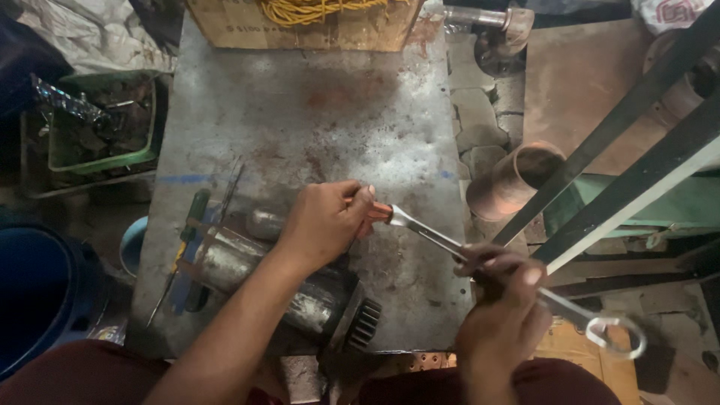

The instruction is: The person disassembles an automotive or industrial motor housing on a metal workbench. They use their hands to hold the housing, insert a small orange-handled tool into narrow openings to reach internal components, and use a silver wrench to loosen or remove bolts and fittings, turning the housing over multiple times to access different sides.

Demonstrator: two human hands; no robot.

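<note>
The left hand (326, 221) is closed around a small orange part (380, 212) above the grey metal tabletop (337, 112). The right hand (504, 304) grips a combination wrench (427, 234), whose open end touches that part, near the cylindrical motor housing (247, 274).

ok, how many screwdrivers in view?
1 for certain: a green-handled screwdriver lies at the bench's left edge, beside the metal cylinder. The left hand grips something orange; too covered to tell. More may hide in the green crate.
</note>
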